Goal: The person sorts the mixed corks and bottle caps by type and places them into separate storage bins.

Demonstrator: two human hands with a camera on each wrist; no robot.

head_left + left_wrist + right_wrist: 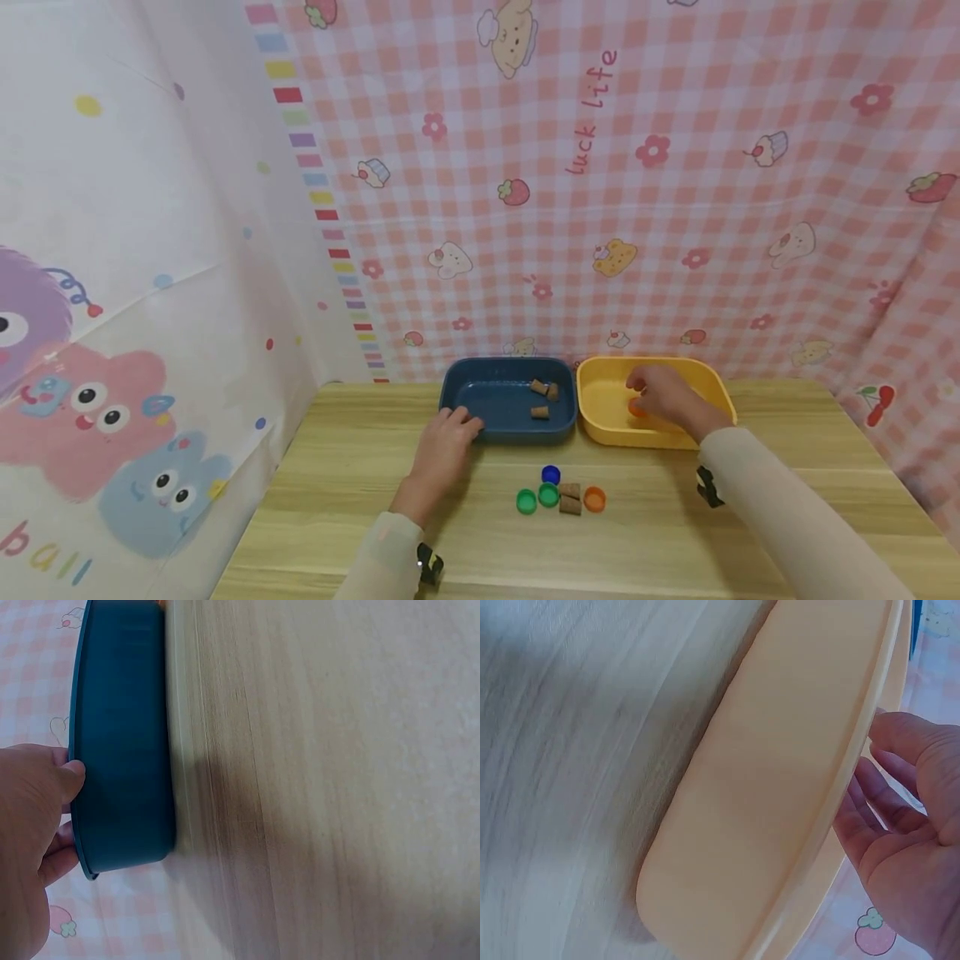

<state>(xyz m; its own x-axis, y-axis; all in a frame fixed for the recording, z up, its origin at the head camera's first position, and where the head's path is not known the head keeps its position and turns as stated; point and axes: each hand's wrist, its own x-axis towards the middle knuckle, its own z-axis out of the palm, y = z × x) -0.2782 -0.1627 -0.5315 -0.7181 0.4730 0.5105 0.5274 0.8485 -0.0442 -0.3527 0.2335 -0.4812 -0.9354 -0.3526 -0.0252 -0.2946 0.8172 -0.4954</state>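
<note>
My left hand is at the near left corner of a dark blue plastic bin. In the left wrist view, its thumb lies on the outside of the rim and the fingers reach behind it, gripping the bin's edge. My right hand hangs over a yellow plastic bin, fingers bent downward. An orange bottle cap shows just under those fingers, partly hidden by them. In the right wrist view the thumb and fingers stand apart beyond the rim, with no cap visible between them.
Several corks lie in the blue bin. On the wooden table in front are two green caps, a blue cap, two corks and an orange cap. A pink checked cloth hangs behind.
</note>
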